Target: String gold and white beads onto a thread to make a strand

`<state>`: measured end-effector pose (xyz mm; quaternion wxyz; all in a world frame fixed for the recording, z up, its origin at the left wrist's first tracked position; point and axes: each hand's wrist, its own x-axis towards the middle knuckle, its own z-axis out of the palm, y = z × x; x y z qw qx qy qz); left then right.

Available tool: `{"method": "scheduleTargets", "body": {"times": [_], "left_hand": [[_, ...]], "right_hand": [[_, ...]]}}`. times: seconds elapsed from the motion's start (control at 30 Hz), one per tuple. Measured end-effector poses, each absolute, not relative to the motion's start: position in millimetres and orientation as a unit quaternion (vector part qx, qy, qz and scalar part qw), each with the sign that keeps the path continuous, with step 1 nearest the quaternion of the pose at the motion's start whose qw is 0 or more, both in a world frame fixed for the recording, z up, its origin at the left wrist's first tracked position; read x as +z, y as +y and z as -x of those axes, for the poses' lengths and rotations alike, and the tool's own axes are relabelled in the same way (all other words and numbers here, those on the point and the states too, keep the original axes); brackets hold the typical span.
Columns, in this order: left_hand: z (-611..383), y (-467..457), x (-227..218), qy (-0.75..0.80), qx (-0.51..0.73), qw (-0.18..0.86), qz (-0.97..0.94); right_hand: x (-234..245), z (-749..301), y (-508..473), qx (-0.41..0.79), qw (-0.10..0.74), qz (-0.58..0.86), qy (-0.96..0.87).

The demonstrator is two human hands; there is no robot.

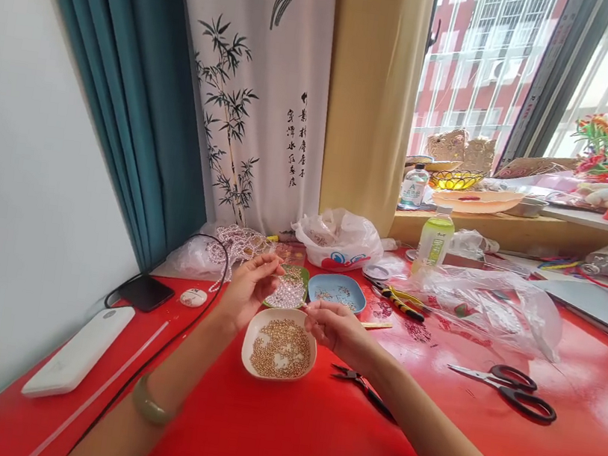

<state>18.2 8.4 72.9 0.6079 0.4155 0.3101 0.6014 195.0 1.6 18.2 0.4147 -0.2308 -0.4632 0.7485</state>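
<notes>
My left hand (252, 286) is raised over the left side of the dishes, thumb and forefinger pinched together. Whatever lies between those fingertips is too small to make out. Lower and to the right, my right hand (336, 329) is also pinched closed, above the right rim of a cream dish (248, 354); its fingertips hide what they hold. Small gold beads (282, 342) are spread in that dish. Just behind, a green dish (304, 282) holds pale pink beads (288, 294) and some gold ones. Beside it, a blue dish (324, 285) contains a few small pieces.
Pliers with dark handles (363, 389) lie right of the cream dish, yellow-handled pliers (399, 299) farther back. Black-handled scissors (513, 388) rest at right. A white power bank (83, 352), a phone (146, 293) and a black cable (175, 342) are at left. Plastic bags (488, 307) and a drink bottle (436, 239) stand behind.
</notes>
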Motion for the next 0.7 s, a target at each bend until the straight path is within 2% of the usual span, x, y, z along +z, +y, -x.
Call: {"method": "scheduleTargets", "body": {"times": [0.3, 0.7], "left_hand": [[-4, 5, 68, 0.325, 0.623, 0.591, -0.396], [-5, -3, 69, 0.328, 0.642, 0.565, -0.4]], "right_hand": [[24, -192, -5, 0.712, 0.387, 0.26, -0.525], [26, -188, -9, 0.719, 0.379, 0.248, -0.527]]}}
